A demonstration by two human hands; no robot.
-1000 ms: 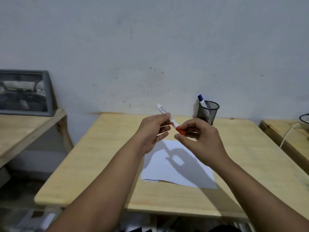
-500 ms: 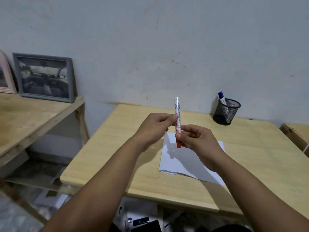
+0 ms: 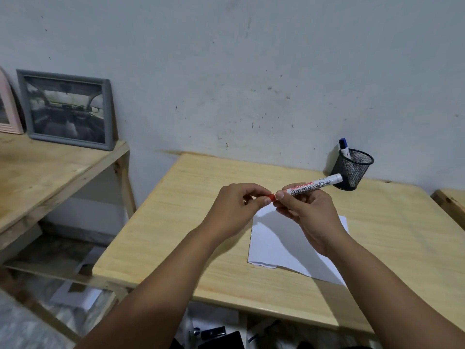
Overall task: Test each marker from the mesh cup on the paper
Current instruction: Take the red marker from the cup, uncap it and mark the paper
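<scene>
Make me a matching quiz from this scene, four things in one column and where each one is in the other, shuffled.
Things:
1. red-capped marker
2. blue-capped marker
3. paper
4. grey picture frame

Places:
A. flat on the desk under the hands
B. on the side shelf against the wall
C. held between both hands
D. standing in the mesh cup

Pairs: 1-C, 2-D, 3-A, 4-B

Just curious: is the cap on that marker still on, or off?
Still on: the red cap sits against the marker barrel, pinched by the left hand; the right hand grips the barrel.
</scene>
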